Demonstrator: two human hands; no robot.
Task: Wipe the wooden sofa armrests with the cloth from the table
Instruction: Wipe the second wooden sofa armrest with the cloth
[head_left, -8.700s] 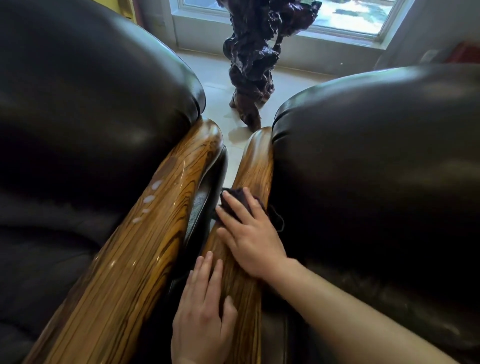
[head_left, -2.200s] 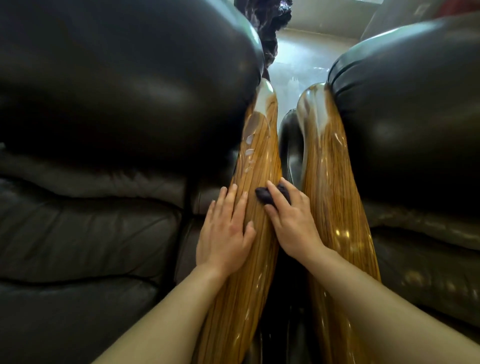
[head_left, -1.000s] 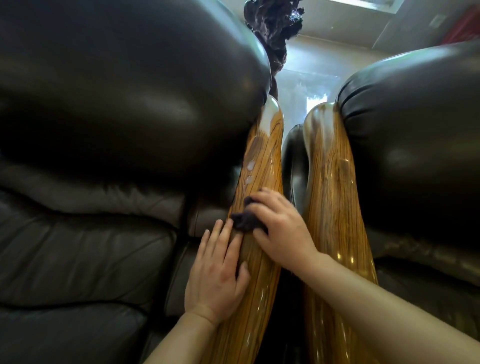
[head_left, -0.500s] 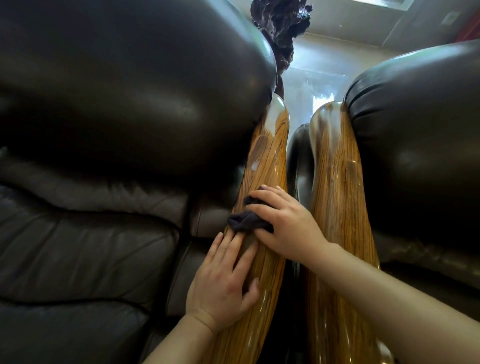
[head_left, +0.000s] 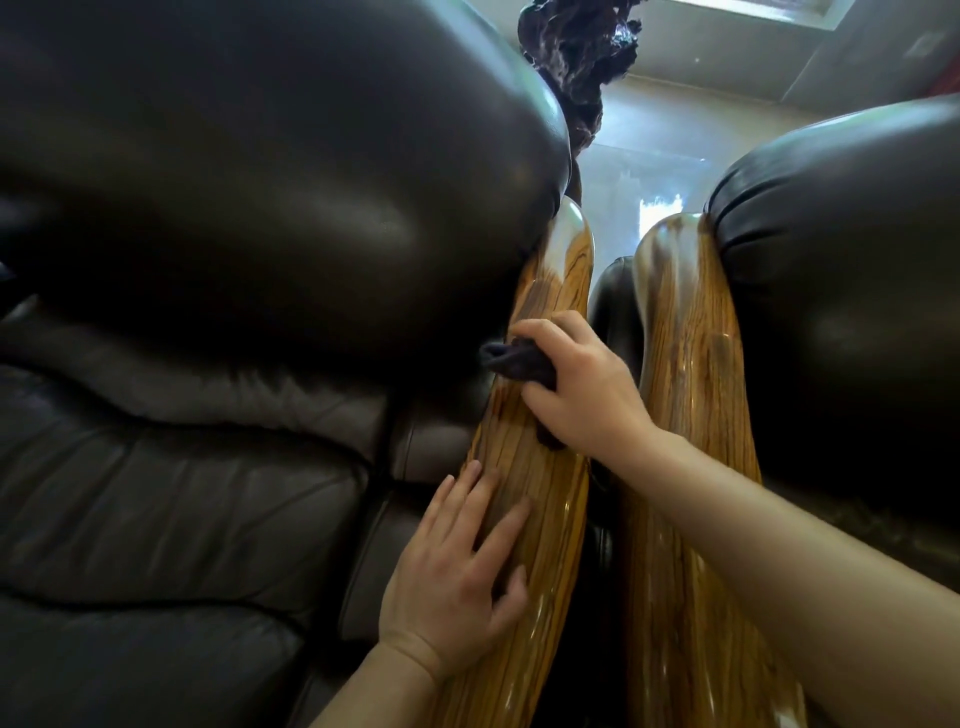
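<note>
Two glossy striped wooden armrests run side by side between two dark leather sofas. My right hand presses a small dark cloth onto the left armrest, about halfway up its length. The cloth bunches out past my fingers on the left, against the leather cushion. My left hand lies flat with fingers spread on the same armrest, lower down and nearer to me. The right armrest is untouched; my right forearm crosses over its lower part.
A black leather sofa fills the left, another black leather sofa the right. A narrow dark gap separates the armrests. A dark gnarled wood sculpture stands on the pale floor beyond them.
My right hand has slid the cloth up the left armrest, away from me and toward the leather cushion. My left hand stayed flat lower down, so the hands are farther apart.
</note>
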